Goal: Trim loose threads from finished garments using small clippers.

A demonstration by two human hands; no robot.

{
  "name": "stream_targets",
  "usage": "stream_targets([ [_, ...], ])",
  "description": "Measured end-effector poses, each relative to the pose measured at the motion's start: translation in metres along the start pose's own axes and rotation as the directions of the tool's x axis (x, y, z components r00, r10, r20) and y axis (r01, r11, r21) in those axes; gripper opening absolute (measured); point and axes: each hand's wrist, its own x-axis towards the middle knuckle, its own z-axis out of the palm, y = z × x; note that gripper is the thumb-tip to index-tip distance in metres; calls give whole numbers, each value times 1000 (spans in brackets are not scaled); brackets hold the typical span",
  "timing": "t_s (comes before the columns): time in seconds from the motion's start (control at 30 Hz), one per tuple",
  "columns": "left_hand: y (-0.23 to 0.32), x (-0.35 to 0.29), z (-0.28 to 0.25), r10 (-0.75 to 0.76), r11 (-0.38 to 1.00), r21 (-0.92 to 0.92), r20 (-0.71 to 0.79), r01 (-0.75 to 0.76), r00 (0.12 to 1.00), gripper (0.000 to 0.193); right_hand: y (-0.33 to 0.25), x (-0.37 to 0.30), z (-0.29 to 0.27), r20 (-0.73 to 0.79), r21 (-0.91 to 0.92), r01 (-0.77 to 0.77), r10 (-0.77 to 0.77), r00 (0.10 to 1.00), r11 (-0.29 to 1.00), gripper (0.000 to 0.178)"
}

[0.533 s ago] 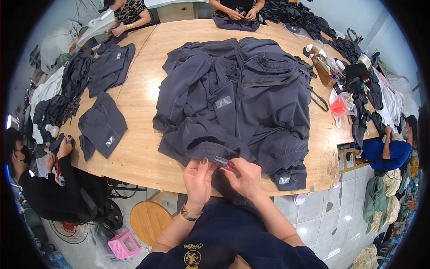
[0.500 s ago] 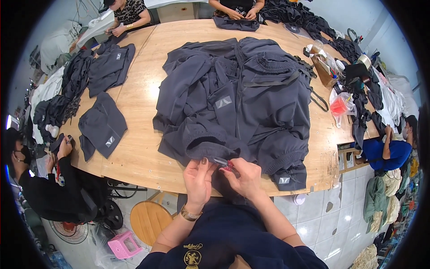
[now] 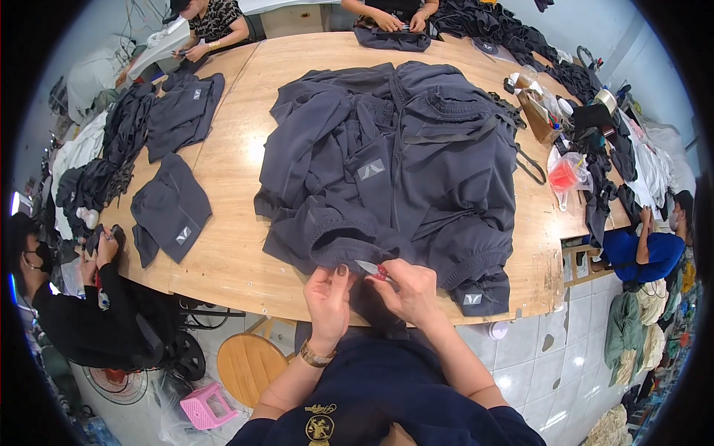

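A dark grey garment [image 3: 332, 152] with gathered elastic edges and a pale patch lies heaped at the near middle of the table. Between thumb and fingers, my left hand [image 3: 328, 303] pinches the garment's elastic edge [image 3: 343, 250] at the table's near rim. Small thread snips [image 3: 367, 266] with a silver blade and red handle are gripped in my right hand [image 3: 411, 296]. The blade points left, close to the cloth by my left fingertips. Part of the cloth hangs below the table edge between my hands.
Folded dark pieces [image 3: 172, 208] lie to the left on the wooden table [image 3: 230, 186]. A cardboard box [image 3: 541, 123] of supplies and a red-filled plastic cup [image 3: 563, 175] stand at right. Co-workers handle cloth around the table. A round stool [image 3: 249, 366] is below left.
My right hand has shifted slightly right, and the snips' blade has changed angle. My left hand stays on the elastic edge. At left, a co-worker's hands have moved a little closer together.
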Motion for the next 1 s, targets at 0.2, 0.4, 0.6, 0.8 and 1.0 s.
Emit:
stream_targets([
  [0.2, 4, 2, 2, -62, 997, -53, -34, 60, 997, 16, -1, -3, 0, -13, 139, -79, 81, 997, 987, 21],
  [0.4, 2, 3, -1, -67, 995, -72, -15, 66, 998, 16, 0, -5, 0, 44, 170, -81, 75, 996, 982, 22],
  [0.6, 1, 1, -2, -34, 999, -27, -6, 34, 999, 17, -1, -2, -1, 60, 167, -72, 63, 996, 983, 23],
  [0.8, 0, 0, -3, -28, 1000, 12, -11, 28, 1000, 16, -1, -1, -3, 95, 121, -57, 46, 994, 991, 22],
  [1.0, 9, 6, 4, -145, 985, -103, -66, 137, 987, 19, 4, -8, 4, 24, 373, -285, 298, 954, 883, 22],
])
